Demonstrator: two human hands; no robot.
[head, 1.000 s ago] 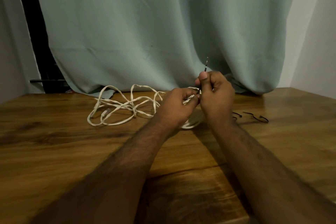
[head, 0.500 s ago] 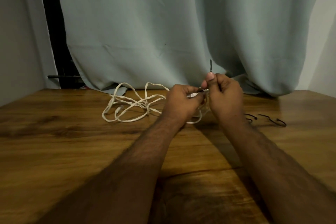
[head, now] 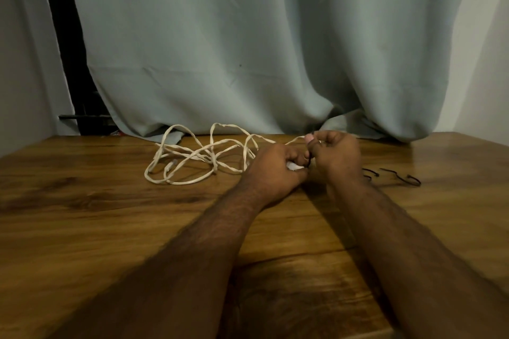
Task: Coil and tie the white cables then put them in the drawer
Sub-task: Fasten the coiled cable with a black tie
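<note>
A white cable [head: 192, 158] lies in loose tangled loops on the wooden table [head: 82, 215], left of my hands. My left hand [head: 271, 169] grips a bunched part of white cable [head: 294, 166], which shows as a small white patch under its fingers. My right hand [head: 337, 157] is curled close beside it, thumb up, and pinches a thin black tie [head: 309, 160] between the two hands. A strand of cable runs from the loops to my right thumb. Most of the held bundle is hidden by my fingers.
Two or three more black ties [head: 399, 177] lie on the table just right of my right wrist. A pale grey-green curtain [head: 248, 49] hangs along the table's far edge. No drawer is in view.
The tie end that stuck up above my right fist is no longer seen there. Both hands have dropped lower, close to the table, and stay pressed together.
</note>
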